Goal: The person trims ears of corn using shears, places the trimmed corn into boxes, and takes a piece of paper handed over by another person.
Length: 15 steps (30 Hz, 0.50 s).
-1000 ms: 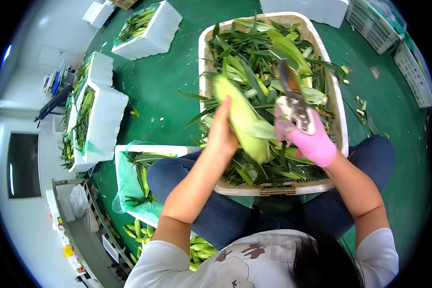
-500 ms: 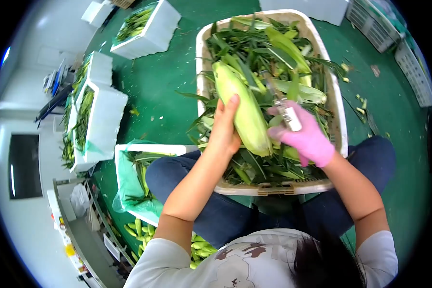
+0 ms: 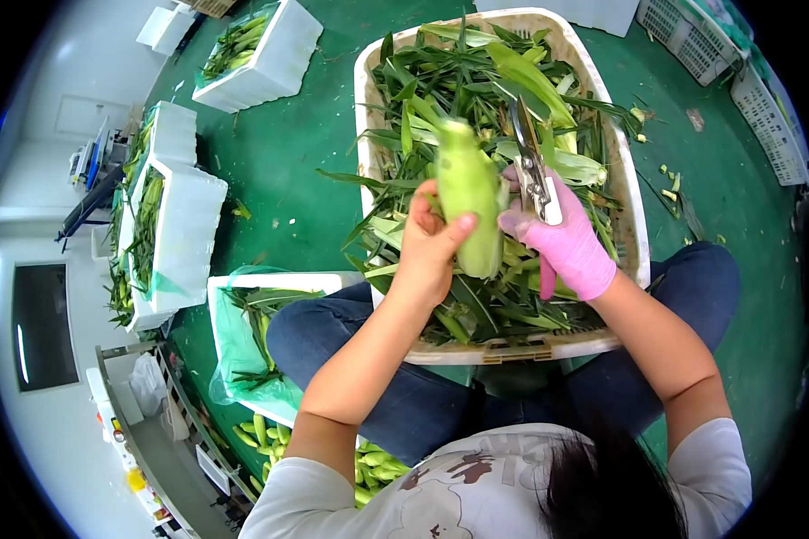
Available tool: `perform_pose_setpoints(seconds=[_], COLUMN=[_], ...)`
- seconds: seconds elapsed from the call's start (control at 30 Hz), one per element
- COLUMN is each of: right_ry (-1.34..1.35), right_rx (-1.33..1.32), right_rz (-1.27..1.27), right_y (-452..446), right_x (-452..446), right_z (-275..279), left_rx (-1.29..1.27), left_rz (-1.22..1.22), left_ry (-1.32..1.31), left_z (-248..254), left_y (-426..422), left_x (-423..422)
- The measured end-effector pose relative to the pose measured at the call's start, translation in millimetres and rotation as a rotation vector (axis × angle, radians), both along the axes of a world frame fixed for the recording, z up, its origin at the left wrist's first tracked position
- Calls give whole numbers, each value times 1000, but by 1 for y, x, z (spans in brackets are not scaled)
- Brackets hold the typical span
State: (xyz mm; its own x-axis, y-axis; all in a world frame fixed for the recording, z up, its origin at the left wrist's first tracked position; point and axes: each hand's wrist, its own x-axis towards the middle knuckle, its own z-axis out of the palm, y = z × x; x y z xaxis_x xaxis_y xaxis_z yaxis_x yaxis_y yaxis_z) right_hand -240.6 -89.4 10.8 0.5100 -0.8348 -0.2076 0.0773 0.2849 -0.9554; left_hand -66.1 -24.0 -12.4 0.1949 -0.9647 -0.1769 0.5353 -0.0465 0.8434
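Note:
My left hand is bare and wrapped round a green ear of corn in its husk, held over a basket. The ear is tilted slightly and a little blurred, its narrower end pointing away from me. On my right hand is a pink glove. This hand is closed round pruning shears with metal blades and a white handle end. The blades point away from me, just right of the ear. My right fingertips are close to the ear's right side; whether they touch it I cannot tell.
The white basket between my knees is heaped with stripped corn leaves. White foam boxes of corn line the left. A foam box with a green liner stands by my left knee, near peeled ears. Crates stand far right.
The ear has turned more upright and shifted slightly right, and my left grip on it has changed. The shears have swung to point more directly away from me.

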Motion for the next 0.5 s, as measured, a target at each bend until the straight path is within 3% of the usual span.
perform_pose_setpoints(seconds=[0.03,0.1,0.2,0.33,0.37,0.43,0.5], right_ry=[11,30,-14,-130,-156,-154,64], right_rx=[-37,-108,-7,78,100,18,-20], right_rz=[10,33,25,55,83,26,-14], right_y=[-2,-4,-5,-8,-11,-18,-28], right_x=[-2,-6,-12,-20,-22,-34,-46], right_z=[0,-1,-2,-11,-8,10,31], left_rx=[8,34,-20,112,-5,78,151], left_rz=[-43,-15,-105,-105,-333,-171,-121], left_ry=[-73,62,57,381,673,932,739], left_z=[-4,-2,-11,-13,-27,-32,-17], left_y=[1,6,8,6,1,-3,-9], left_x=[-4,-13,-9,-12,4,18,22])
